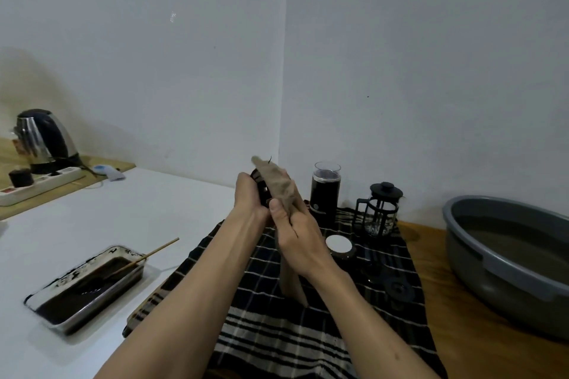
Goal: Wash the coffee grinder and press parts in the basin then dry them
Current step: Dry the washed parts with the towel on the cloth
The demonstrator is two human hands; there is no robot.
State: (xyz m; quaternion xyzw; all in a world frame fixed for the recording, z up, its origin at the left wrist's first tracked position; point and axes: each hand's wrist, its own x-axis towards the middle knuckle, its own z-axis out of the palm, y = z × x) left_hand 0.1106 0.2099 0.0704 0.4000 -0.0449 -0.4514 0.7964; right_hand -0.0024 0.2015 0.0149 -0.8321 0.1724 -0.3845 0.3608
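Observation:
My left hand [248, 194] grips a small round black part [261, 188], held up above a black-and-white checked towel [277, 332]. My right hand [297, 235] holds a beige cloth [278, 183] pressed against that part; the cloth's tail hangs down below my wrist. Most of the black part is hidden by cloth and fingers. On the towel behind stand the black coffee grinder [325, 191] with a clear top and the French press [380, 209]. A white-topped round lid [338, 244] and a black disc [397, 289] lie on the towel. The grey basin [462, 221] holds murky water at the right.
A metal tray [40, 306] of dark liquid with a wooden stick [154, 252] sits on the white counter at left. A steel kettle [43, 138] and a power strip [37, 184] stand at the far left. Walls meet in a corner behind the towel.

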